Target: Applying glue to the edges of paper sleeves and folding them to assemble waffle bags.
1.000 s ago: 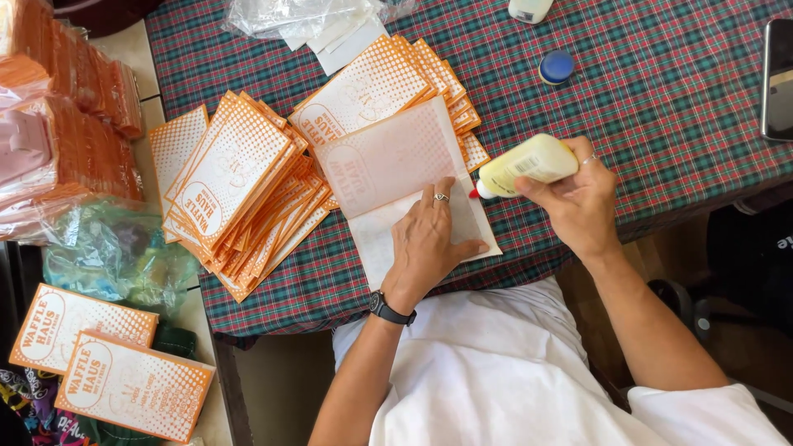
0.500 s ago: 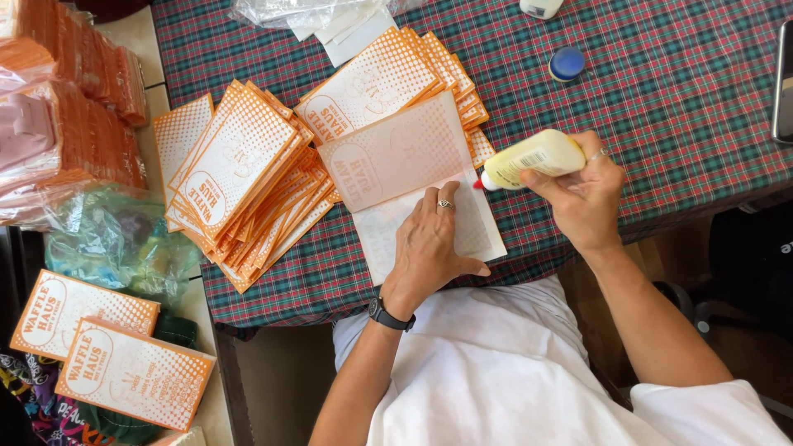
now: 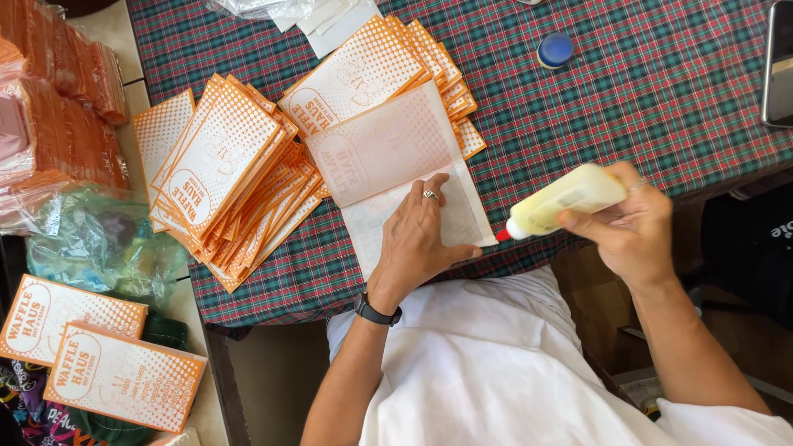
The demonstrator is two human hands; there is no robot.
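My left hand, with a ring and a black wristwatch, presses flat on an unfolded white and orange paper bag blank that lies on the plaid tablecloth. My right hand grips a pale yellow glue bottle with a red tip. The tip hovers just off the blank's right lower edge, near the table's front edge.
Fanned stacks of orange dotted paper bags lie left of the blank, more behind it. A blue cap sits at the back, a dark phone at right. Wrapped orange bundles and two bags lie left.
The glue bottle has moved right and down, off the blank's edge toward the table's front. My left hand stays pressed on the blank.
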